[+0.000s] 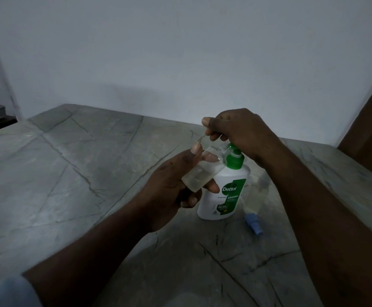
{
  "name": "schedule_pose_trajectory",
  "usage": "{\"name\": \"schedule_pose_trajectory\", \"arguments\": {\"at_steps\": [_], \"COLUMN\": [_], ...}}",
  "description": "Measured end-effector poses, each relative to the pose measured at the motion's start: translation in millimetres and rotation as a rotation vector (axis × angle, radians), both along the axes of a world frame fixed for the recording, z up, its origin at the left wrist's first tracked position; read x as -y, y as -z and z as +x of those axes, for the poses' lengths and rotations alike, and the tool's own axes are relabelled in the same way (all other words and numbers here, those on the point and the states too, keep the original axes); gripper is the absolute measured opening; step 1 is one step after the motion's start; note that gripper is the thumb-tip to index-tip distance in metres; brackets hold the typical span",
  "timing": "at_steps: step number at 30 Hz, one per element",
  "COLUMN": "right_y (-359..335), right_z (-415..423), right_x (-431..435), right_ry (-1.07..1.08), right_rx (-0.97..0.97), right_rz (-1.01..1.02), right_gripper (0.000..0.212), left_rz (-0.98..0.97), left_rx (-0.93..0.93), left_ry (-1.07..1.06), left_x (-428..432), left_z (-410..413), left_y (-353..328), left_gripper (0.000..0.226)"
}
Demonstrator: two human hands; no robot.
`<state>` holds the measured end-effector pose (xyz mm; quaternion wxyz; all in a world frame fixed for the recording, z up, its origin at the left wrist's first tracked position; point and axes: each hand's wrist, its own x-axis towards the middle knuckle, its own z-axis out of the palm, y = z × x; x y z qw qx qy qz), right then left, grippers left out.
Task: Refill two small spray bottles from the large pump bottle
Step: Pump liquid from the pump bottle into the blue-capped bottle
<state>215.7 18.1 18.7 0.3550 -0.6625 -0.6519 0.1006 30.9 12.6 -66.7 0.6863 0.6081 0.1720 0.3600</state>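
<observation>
A pale blue fabric sleeve (8, 291) covers the left upper arm at the bottom edge. The left hand (169, 191) grips a small spray bottle (200, 176), a clear plastic cylinder with clear liquid inside. It is tilted, with its open neck against the green pump head (233, 159). The right hand (240, 134) hovers just above that pump, its curled fingers pinching the end of a thin tube (201, 138) that curves towards the left thumb. Whether its palm presses the pump cannot be told. The large pump bottle (225, 191), smooth white plastic with a green label, stands upright between the wrists on a grey veined stone tabletop (70, 162). A second clear bottle (257, 196), blurred, stands under the right forearm, and a ribbed blue cap (254, 224) lies beside it.
</observation>
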Motion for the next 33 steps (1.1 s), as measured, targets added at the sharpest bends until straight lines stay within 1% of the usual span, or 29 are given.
{"name": "schedule_pose_trajectory", "arguments": {"at_steps": [3,5,11,16,21,25,27,29,31,33], "right_y": [-1.7,-2.8,-4.3,-0.9,-1.2,0.0,-0.9,-3.4,-5.8,-6.8], "right_z": [2.2,1.2,1.8,0.1,-0.6,-0.2,0.8,2.6,2.7,0.8], "right_x": [1.4,2.2,1.7,-2.2,-1.9,-2.0,-0.7,1.6,3.8,5.0], "right_ry": [0.019,0.008,-0.011,-0.006,-0.009,0.008,0.020,0.038,0.059,0.058], "right_rx": [-0.020,-0.025,-0.041,0.030,0.046,0.057,0.032,0.009,0.025,0.047], "right_rz": [0.140,0.181,0.003,-0.103,-0.118,-0.078,-0.042,0.047,0.148,0.173], "right_gripper": [0.036,0.035,0.036,0.037,0.036,0.039,0.040,0.042,0.042,0.041], "left_rz": [-0.013,-0.028,-0.025,0.000,-0.017,-0.005,-0.012,-0.016,-0.013,-0.017], "left_rx": [0.025,0.032,0.044,0.020,0.009,0.013,0.026,0.042,0.048,0.048], "left_ry": [0.025,0.031,0.040,0.007,-0.002,0.018,0.019,0.029,0.038,0.046], "left_x": [0.9,0.0,-1.5,-1.7,-1.3,-1.0,-1.1,-1.0,-0.6,-1.0], "left_z": [0.0,-0.3,0.4,-0.8,-0.7,-0.7,0.0,0.6,0.4,0.0], "left_y": [-1.2,-1.3,-0.8,0.7,1.4,2.0,1.0,0.0,-0.5,-0.1], "left_gripper": [0.059,0.056,0.055,0.059,0.059,0.059,0.057,0.054,0.052,0.051]}}
